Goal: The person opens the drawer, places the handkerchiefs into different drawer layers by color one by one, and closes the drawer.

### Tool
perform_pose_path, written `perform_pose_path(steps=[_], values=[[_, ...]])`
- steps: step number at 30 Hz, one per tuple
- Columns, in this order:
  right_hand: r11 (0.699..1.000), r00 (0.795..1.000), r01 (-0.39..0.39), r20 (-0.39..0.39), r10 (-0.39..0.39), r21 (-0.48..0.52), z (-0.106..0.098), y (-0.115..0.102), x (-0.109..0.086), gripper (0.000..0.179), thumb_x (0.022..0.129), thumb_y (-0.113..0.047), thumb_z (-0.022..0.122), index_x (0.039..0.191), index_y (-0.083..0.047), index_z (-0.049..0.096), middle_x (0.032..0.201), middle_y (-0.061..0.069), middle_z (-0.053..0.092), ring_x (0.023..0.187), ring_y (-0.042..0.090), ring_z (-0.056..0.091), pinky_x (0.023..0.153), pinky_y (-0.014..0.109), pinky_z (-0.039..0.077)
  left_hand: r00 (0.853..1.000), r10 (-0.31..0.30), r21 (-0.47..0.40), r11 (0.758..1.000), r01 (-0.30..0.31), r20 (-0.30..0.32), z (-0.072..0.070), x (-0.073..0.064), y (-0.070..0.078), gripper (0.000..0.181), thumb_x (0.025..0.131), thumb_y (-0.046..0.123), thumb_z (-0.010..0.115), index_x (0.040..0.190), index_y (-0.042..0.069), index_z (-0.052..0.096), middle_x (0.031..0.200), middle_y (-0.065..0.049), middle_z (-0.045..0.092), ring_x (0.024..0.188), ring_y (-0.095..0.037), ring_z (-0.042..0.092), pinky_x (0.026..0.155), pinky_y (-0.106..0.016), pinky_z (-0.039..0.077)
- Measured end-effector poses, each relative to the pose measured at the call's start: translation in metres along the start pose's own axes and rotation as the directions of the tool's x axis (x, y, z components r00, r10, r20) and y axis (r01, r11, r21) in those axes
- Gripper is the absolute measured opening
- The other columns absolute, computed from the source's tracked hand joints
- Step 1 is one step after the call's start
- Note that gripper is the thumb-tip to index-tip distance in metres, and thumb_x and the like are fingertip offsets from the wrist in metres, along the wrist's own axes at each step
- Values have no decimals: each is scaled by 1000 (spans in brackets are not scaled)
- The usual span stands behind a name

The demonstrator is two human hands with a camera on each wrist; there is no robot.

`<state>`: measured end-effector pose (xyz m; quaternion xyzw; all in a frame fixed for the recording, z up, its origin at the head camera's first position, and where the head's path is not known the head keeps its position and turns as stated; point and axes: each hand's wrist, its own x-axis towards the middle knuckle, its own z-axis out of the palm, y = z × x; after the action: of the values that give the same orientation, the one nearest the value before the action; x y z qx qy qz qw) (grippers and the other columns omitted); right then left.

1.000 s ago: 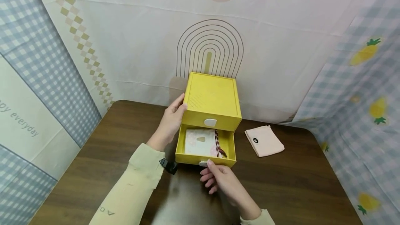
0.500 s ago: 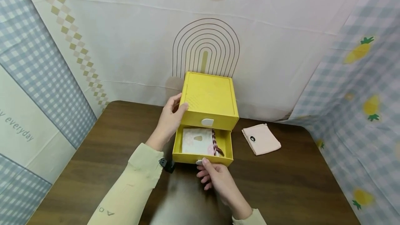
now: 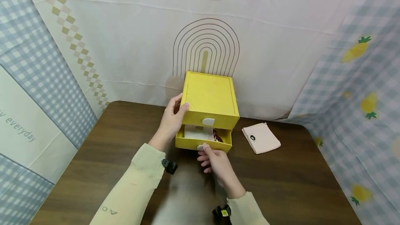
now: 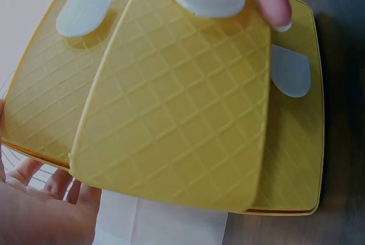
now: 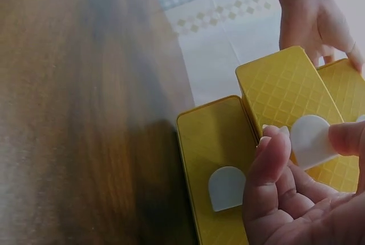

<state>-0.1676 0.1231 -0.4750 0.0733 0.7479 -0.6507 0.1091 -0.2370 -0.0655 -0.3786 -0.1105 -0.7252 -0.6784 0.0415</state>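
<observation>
A small yellow drawer cabinet [image 3: 212, 91] stands against the back wall. One of its drawers [image 4: 177, 102] sticks partly out, between a drawer above and one below. My right hand [image 3: 218, 162] pinches that drawer's white tab [image 5: 311, 142] between thumb and fingers. Inside it lie a folded white cloth [image 3: 197, 133] and a dark red and white twisted cord [image 3: 217, 136], partly hidden under the upper drawer. My left hand [image 3: 170, 122] rests against the cabinet's left side, its fingers along the side and its thumb at the top front edge.
A folded pale pink cloth [image 3: 264, 140] with a round black mark lies on the brown wooden table [image 3: 287, 180], right of the cabinet. Patterned cloth sheets [image 3: 125, 44] hang behind and at both sides. Black wrist devices [image 3: 169, 166] sit at both cuffs.
My right hand has pushed the drawer further into the cabinet, so less of the white cloth and cord shows. The left hand stays at the cabinet's side. The view has shifted slightly.
</observation>
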Motion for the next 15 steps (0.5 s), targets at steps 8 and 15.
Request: perform_pose_path(steps=[8, 15], values=[[1000, 1000, -6, -29, 6, -1, -1, -8, 18, 71, 90, -62, 53, 108, 5, 70, 88, 10, 69, 68, 19, 60, 56, 31, 54, 1000, 23, -28, 999, -24, -21, 0, 2, -9, 53, 101, 22, 53, 148, 7, 35, 140, -12, 46, 125, -24, 44, 104, -39, 37], [1000, 999, -17, -37, 17, 8, -6, -16, 41, 67, 90, -60, 55, 107, 3, 71, 89, 10, 69, 68, 18, 60, 55, 30, 53, 999, 21, -10, 1000, -21, -34, 2, 17, -33, 54, 99, 37, 55, 147, 20, 38, 136, -4, 48, 120, -17, 47, 101, -36, 40]])
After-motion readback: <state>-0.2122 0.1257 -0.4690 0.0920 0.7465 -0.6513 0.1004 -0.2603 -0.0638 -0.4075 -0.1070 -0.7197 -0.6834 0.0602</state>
